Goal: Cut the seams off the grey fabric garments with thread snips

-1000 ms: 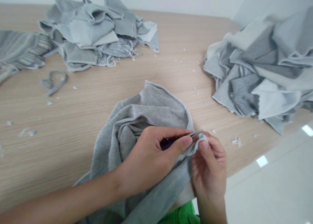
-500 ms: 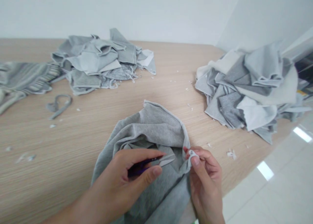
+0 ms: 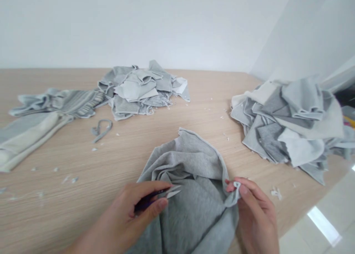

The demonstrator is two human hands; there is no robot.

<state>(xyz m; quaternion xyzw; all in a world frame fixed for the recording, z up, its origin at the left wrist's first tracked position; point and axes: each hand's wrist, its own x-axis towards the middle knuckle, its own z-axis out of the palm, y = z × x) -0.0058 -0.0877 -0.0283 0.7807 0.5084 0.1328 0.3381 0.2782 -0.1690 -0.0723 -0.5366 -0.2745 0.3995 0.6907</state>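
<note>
A white wall (image 3: 138, 28) rose behind a wood-grain table (image 3: 138, 139). The biggest heap of gray and cream fabric pieces (image 3: 280, 117) sat toward the table's right side. The gray knit cloth (image 3: 196, 209) lay bunched at the near edge, centered before the person and between the two hands. A smaller pile of gray offcuts (image 3: 144, 87) rested farther back, left of center, with a striped knit piece (image 3: 77, 100) beside it on the left. The right hand (image 3: 256, 209) pinched the cloth's pale edge between thumb and fingers. The left hand (image 3: 124, 209) gripped purple-handled thread snips (image 3: 148, 202), blades slightly parted and pointing right above the cloth; whether they touched it could not be told. A curled gray strip (image 3: 100, 136) lay near the offcuts, and tiny white scraps (image 3: 276, 193) dotted the tabletop.
</note>
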